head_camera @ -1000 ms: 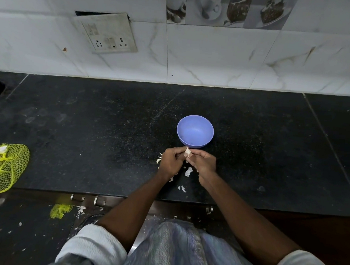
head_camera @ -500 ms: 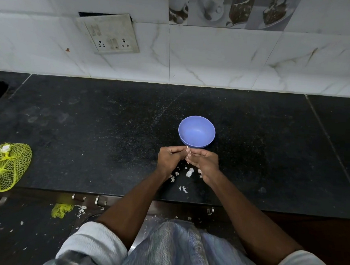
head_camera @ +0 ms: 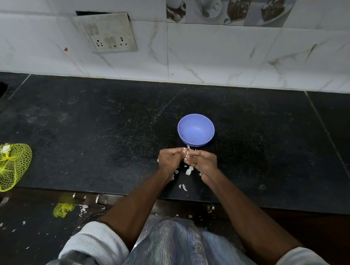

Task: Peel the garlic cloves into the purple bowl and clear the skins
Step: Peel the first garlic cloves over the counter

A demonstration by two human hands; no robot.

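— Peeling still to do, or are you on the skins?

— Peeling. My left hand (head_camera: 170, 160) and right hand (head_camera: 201, 162) are knuckle to knuckle just in front of the bowl (head_camera: 195, 129), fingers curled, both pinching one clove (head_camera: 188, 151) between the fingertips. A bit of white skin sticks up where they meet.

— Anything in the bowl?

— Nothing I can see; its inside looks bare. So I'd say I'm early in the job.

— And the skins?

— Skins (head_camera: 189, 170) lie on the counter (head_camera: 88, 127) under and just behind my wrists, more near the front edge. The net bag (head_camera: 5, 166) sits well apart at far left.

— What does the next move need?

— I think a thumbnail under the loose skin, stripping it away while the other hand keeps hold. Then a short reach forward to drop the bare clove over the rim. Clearing comes last.
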